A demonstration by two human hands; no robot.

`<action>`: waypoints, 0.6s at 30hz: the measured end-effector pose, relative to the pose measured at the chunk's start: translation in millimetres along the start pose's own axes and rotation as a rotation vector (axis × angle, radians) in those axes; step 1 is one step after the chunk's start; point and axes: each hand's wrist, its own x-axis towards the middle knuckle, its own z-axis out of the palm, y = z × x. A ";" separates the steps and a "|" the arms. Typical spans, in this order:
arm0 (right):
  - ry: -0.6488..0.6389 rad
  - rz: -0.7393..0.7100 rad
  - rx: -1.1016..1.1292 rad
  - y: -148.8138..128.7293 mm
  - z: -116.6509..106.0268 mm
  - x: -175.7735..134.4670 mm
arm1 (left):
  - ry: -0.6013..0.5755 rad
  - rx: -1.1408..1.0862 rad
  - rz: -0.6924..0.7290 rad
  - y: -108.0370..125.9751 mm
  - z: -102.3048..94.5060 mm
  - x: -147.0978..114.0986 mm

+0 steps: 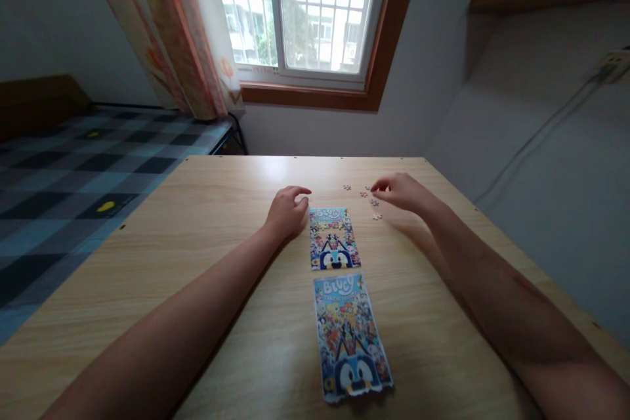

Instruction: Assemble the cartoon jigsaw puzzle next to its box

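Observation:
A partly assembled jigsaw puzzle (335, 260) lies flat on the table, showing a blue cartoon dog and the word Bluey. Bare wood shows through a gap in its middle. Close to its upper left corner rests my left hand (288, 210), empty, thumb and forefinger apart. My right hand (396, 190) is at the far right, thumb and forefinger drawn together among loose puzzle pieces (375, 203). One small puzzle piece (367, 188) is right at those fingertips; whether they grip it or another piece is too small to tell. Another loose piece (347, 188) lies farther left.
Nearer me lies a paper reference picture (344, 335) with a torn lower edge and the same design. The wooden table (221, 210) ends below a barred window (319, 13). A bed with a checked cover (98, 157) stands left; a cable (536, 134) hangs on the right wall.

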 end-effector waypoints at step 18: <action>-0.250 -0.252 0.169 -41.0 11.7 -9.8 | -0.041 0.039 -0.006 0.0 2.0 -0.9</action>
